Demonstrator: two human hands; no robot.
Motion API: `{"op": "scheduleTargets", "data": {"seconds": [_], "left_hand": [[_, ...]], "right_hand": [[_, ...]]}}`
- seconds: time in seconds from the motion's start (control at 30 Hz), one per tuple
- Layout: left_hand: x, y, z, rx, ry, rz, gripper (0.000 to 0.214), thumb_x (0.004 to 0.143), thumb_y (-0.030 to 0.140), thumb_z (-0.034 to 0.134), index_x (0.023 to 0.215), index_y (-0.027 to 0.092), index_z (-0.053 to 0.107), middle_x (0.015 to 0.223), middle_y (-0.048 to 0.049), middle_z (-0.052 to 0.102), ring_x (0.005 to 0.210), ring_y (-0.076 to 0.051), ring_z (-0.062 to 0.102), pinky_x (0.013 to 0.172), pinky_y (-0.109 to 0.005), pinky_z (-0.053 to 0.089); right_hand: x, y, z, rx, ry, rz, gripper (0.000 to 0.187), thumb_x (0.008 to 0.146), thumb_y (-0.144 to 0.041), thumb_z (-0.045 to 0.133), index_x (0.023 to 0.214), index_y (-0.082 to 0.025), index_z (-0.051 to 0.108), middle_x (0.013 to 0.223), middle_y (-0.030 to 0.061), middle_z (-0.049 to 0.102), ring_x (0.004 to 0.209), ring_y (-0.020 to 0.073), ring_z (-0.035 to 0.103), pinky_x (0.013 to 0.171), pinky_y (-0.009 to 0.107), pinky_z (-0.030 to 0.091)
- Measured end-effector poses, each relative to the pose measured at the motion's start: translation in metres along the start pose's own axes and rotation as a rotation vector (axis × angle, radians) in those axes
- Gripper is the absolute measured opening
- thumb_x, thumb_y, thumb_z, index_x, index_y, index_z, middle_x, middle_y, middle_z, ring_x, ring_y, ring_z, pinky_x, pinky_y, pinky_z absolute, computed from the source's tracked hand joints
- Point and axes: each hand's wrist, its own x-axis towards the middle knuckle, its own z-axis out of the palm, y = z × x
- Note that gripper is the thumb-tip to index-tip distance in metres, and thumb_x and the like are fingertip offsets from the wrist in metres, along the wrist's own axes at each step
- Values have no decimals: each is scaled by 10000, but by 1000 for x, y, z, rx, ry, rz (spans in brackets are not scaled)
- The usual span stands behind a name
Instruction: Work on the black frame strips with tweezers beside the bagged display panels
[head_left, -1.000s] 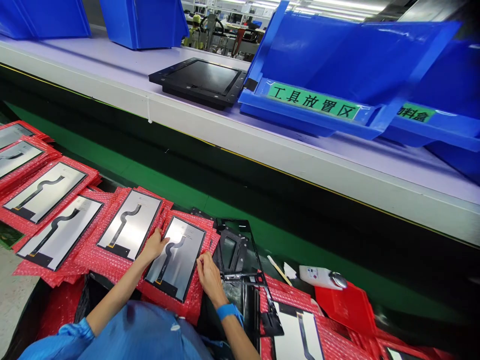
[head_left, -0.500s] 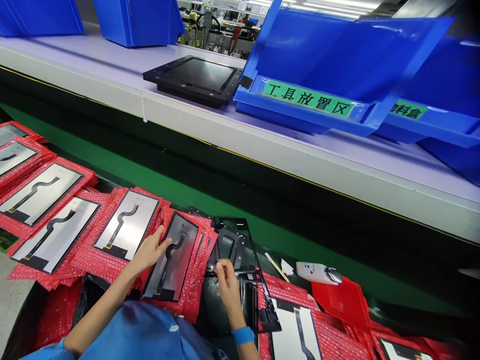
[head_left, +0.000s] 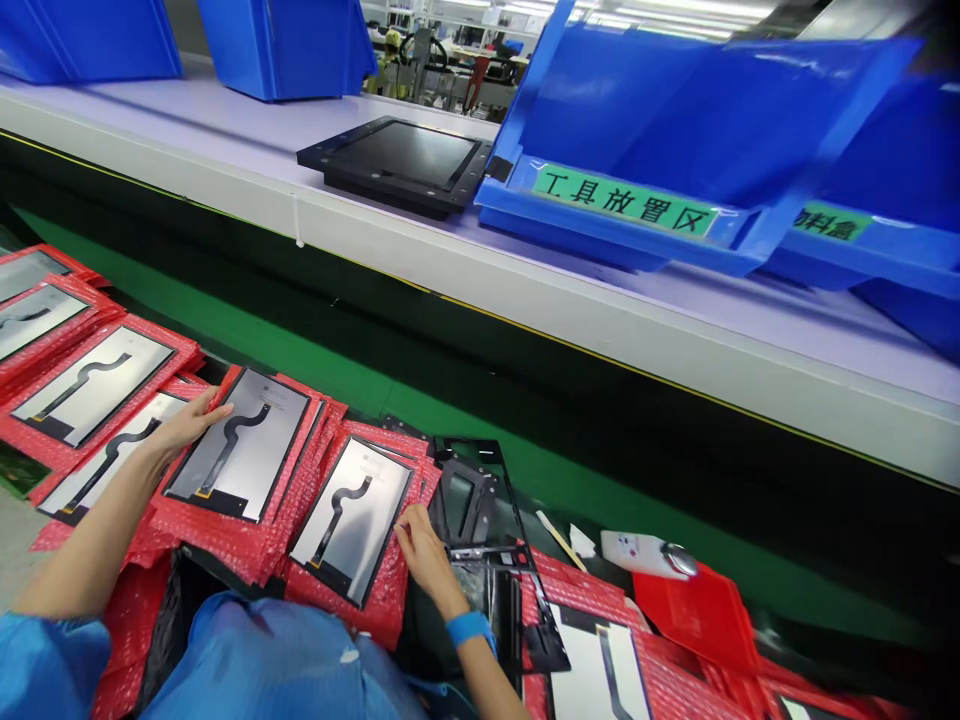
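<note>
Several grey display panels with black flex cables lie on red bubble wrap along the near edge. My left hand (head_left: 184,425) grips the left edge of one display panel (head_left: 236,445), fingers stretched along it; this panel sits raised over its neighbour (head_left: 105,462). My right hand (head_left: 424,555), with a blue wrist band, has curled fingers pinched at the right edge of the middle display panel (head_left: 352,515), which lies flat. A black frame part (head_left: 480,500) lies just right of that hand.
A white bottle (head_left: 645,555) and a thin stick (head_left: 556,540) lie on the green belt (head_left: 315,365). More wrapped panels (head_left: 600,670) sit lower right. On the white shelf (head_left: 525,290) stand a black tray (head_left: 401,160) and blue bins (head_left: 637,150).
My left hand left the middle panel, which dropped flat again, and moved left onto the neighbouring panel, shifting it left. My right hand came back from the black frame to the middle panel's right edge.
</note>
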Motion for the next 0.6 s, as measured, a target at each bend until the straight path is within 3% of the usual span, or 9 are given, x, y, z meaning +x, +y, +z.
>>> {"op": "scheduleTargets", "data": {"seconds": [0.1,0.2,0.27,0.37,0.43,0.5,0.6], "left_hand": [[-2,-7,18,83,30,49,474,779,375,572,1153,86,535,1155,-176,591,1161,-372,492,990,-521,386],[-29,-1,51,153,119,137,528,843,313,491,1308,74,415,1407,-242,342,1343,-432,229,1067,-643,168],[-58,8,87,160,88,224,491,880,267,445,1340,107,390,1443,-212,313,1358,-371,240,1109,-573,181],[-103,18,153,141,-64,332,399,888,206,440,1286,204,471,1332,-111,497,1286,-243,412,1108,-392,312],[-122,19,191,132,-103,313,402,893,166,414,1293,184,456,1296,-113,527,1247,-214,466,1073,-349,369],[-129,16,214,135,-82,236,418,906,133,355,1322,118,401,1293,-166,508,1245,-237,471,1045,-384,397],[-123,9,226,150,-64,135,416,915,131,344,1324,69,381,1252,-211,507,1235,-286,473,1014,-436,405]], "right_hand": [[2,0,11,-88,32,20,125,904,-234,392,804,-229,467,902,44,485,783,201,556,699,322,462],[0,2,18,-145,66,38,139,909,-214,371,817,-224,475,921,58,485,758,206,567,644,318,459],[-2,3,21,-161,85,43,138,915,-213,373,843,-221,490,932,63,494,753,206,575,630,314,464],[-5,4,22,-164,111,45,142,930,-223,371,910,-217,511,958,64,509,776,201,593,653,312,483],[-7,4,23,-161,122,43,155,940,-236,366,934,-218,521,988,69,511,800,199,601,676,312,493],[-8,5,23,-160,125,41,167,944,-244,369,925,-221,533,1005,72,510,808,197,603,682,309,498],[-7,7,25,-156,121,36,166,934,-244,394,877,-224,550,982,70,511,803,202,603,673,306,500]]}}
